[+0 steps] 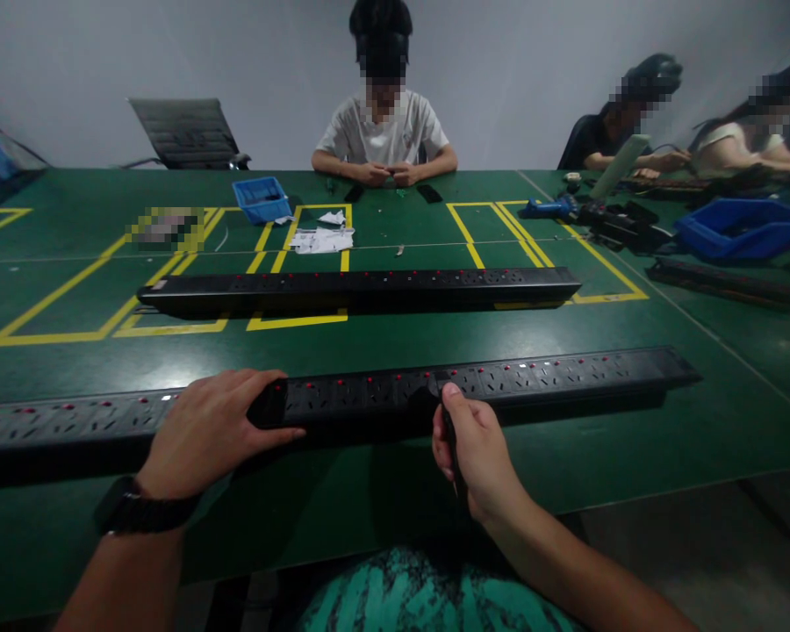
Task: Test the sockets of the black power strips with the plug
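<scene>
A long black power strip (382,399) with a row of sockets and small red parts lies across the near side of the table. My left hand (214,421), a dark watch on its wrist, is laid over the strip left of the middle, thumb on the near side and fingers over the far edge. Closed in my right hand (470,443) is a slim black thing (457,474), its upper end at the strip's near edge and its lower part pointing down towards me. Its kind is hard to tell, since my fingers cover much of it.
Behind it lies a second black power strip (362,288) on the green table (382,338) with yellow tape outlines. A small blue bin (262,200), white papers (322,239) and a larger blue bin (743,228) stand farther back. A person (385,132) sits opposite; others sit at the right.
</scene>
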Motion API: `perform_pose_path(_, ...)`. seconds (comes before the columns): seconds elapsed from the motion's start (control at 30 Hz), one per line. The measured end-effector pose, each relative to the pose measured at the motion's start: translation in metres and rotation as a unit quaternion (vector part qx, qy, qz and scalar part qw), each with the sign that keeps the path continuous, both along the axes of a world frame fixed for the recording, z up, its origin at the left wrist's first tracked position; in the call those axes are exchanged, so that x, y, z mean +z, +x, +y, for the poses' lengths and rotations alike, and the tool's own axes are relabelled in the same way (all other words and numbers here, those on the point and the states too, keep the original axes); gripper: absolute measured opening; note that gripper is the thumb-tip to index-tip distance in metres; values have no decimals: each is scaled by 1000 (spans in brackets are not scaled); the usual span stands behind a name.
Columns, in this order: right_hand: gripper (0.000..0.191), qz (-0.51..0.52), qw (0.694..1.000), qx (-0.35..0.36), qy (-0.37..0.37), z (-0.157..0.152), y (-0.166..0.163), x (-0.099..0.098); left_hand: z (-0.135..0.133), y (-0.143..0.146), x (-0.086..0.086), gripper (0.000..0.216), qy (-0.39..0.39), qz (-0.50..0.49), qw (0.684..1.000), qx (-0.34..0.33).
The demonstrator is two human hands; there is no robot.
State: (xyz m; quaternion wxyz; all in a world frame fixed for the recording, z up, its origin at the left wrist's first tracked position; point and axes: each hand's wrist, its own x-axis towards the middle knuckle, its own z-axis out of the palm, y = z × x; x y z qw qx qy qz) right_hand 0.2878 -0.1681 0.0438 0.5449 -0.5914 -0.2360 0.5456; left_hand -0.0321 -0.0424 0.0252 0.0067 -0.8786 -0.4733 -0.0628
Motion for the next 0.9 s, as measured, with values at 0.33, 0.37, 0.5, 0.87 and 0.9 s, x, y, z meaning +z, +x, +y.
perform_pose_path(0.33,57,1,1000,3,3,7,10,-6,0,0,-1,72,-20,-24,999,13)
perform_pose_path(0.37,56,3,1000,4,2,7,10,-6,0,0,-1,73,-21,-25,999,13)
perform_pose_path(0.5,57,1,1000,2,-4,4,8,-3,0,1,0,73,-20,-19,1000,13)
perform_pose_path(0.87,55,-18,1000,1,-14,4,8,-2,-3,5,7,73,-14,-2,1000,16)
perform_pose_path(0.9,55,-9,1000,1,-16,5,9,-1,-3,6,7,73,-15,-3,1000,16)
